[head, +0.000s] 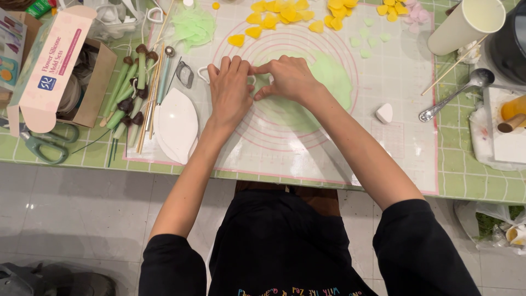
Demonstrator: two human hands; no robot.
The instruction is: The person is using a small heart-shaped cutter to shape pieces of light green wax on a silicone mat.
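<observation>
Your left hand (229, 90) and right hand (289, 78) press flat, fingertips meeting, holding down a cutter on the green dough sheet (323, 82) mid-mat; the dough extends rightward under your right hand.

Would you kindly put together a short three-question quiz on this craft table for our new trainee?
1. True or false: both hands press together on the rolled green sheet.
2. Which lies nearest the left hand?
A. metal spoon
B. white leaf-shaped mould
C. green-handled scissors
3. Fill in: the heart-shaped pieces at the top of the mat are mostly ____ in colour.

Key
1. True; the right hand meets the left at the sheet's edge.
2. B
3. Yellow
</observation>
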